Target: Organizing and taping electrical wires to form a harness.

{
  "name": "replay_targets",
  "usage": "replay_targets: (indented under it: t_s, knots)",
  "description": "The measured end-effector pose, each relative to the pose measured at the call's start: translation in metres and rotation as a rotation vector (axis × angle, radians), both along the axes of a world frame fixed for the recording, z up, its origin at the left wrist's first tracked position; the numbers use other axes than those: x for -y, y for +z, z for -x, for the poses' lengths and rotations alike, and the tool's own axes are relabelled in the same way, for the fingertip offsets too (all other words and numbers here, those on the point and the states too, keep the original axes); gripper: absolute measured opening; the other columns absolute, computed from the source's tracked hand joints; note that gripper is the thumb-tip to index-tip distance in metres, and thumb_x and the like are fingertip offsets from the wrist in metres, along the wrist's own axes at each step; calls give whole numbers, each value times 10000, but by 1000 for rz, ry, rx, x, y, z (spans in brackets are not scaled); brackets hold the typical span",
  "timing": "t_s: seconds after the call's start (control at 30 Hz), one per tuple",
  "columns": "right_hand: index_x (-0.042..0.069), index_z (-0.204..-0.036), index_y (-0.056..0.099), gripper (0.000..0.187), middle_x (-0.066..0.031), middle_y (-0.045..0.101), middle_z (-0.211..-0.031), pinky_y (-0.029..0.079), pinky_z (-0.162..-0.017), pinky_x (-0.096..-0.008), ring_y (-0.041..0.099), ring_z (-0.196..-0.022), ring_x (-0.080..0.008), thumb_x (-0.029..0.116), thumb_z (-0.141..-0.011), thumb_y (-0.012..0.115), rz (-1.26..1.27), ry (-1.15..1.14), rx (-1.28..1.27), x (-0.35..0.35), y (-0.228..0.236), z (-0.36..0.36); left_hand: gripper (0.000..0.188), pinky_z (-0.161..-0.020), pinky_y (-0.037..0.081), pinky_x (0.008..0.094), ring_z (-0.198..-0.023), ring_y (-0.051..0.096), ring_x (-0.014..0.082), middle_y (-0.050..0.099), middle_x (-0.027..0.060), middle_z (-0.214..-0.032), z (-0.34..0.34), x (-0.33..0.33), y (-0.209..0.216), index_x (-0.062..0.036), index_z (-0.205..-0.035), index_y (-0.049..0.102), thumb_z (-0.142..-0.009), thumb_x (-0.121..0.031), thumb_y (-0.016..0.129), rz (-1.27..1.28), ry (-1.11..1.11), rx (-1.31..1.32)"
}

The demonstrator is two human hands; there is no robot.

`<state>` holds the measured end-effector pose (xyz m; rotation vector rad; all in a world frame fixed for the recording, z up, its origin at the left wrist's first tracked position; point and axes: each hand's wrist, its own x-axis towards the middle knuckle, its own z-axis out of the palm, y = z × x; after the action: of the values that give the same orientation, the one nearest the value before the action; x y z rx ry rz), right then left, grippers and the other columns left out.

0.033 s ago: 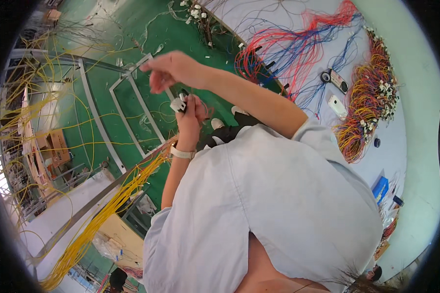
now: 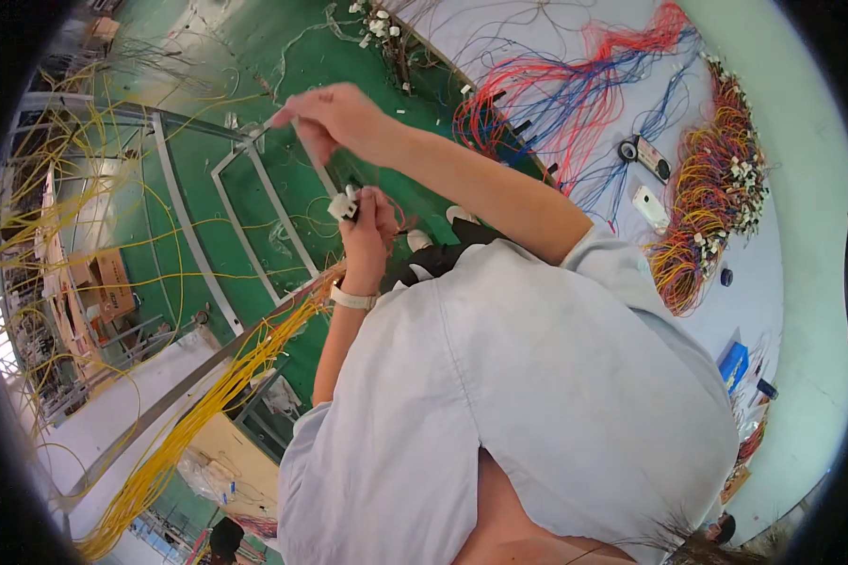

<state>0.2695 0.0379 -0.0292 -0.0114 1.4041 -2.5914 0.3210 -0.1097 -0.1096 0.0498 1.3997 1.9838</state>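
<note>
My left hand [image 2: 367, 235], with a pale band on its wrist, is closed around a white plug connector [image 2: 343, 208]. A dark piece shows beside the connector at the fingertips, and thin reddish wires [image 2: 404, 222] trail out on the palm side. Above and beyond it, my right hand [image 2: 337, 121] hovers apart from the connector. Its fingers are bent and drawn together, partly smeared by motion. Whatever lies between those fingertips is too small to make out.
To the left, a long bundle of yellow wires [image 2: 198, 419] hangs along a metal frame [image 2: 181, 221]. On the right, a white table [image 2: 740, 273] bears red and blue wires [image 2: 575, 94], a thick multicoloured harness [image 2: 711, 179], a tape roll [image 2: 628, 149] and a blue box [image 2: 733, 365].
My right hand has shifted slightly upward, and its fingers have changed angle. My left hand and the connector are almost where they were.
</note>
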Motion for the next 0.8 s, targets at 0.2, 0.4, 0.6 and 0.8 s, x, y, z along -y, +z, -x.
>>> replay_targets:
  t_s: [0.2, 0.4, 0.6, 0.8]
  knots:
    - [70, -753, 589, 140, -107, 566, -641, 446, -536, -379, 561, -567, -289, 164, -854, 561, -1107, -163, -645, 37, -12, -57, 233, -757, 487, 295, -840, 611, 191, 641, 84, -894, 45, 53, -37, -46, -986, 581, -993, -239, 450, -301, 340, 135]
    - [79, -768, 584, 179, -132, 576, -611, 464, -548, -431, 582, -586, -340, 221, -875, 561, -1244, 223, -508, 50, -35, -105, 311, -792, 498, 375, -769, 638, 236, 665, 113, -789, 52, 66, 50, -23, -931, 578, -1008, -247, 377, -225, 404, -73]
    - [26, -770, 629, 188, -104, 582, -668, 433, -601, -326, 515, -608, -178, 142, -882, 532, -526, 552, -199, -12, 19, -95, 210, -906, 456, 378, -884, 646, 240, 675, 138, -850, 65, 87, 42, -34, -848, 525, -988, -151, 423, 62, 346, -414]
    - [89, -798, 598, 132, -144, 587, -674, 444, -576, -424, 570, -651, -354, 197, -867, 568, -1212, 357, -524, 16, -1, -107, 163, -700, 477, 291, -771, 598, 157, 605, 34, -778, 116, 77, 84, -48, -931, 565, -977, -164, 460, -288, 590, -103]
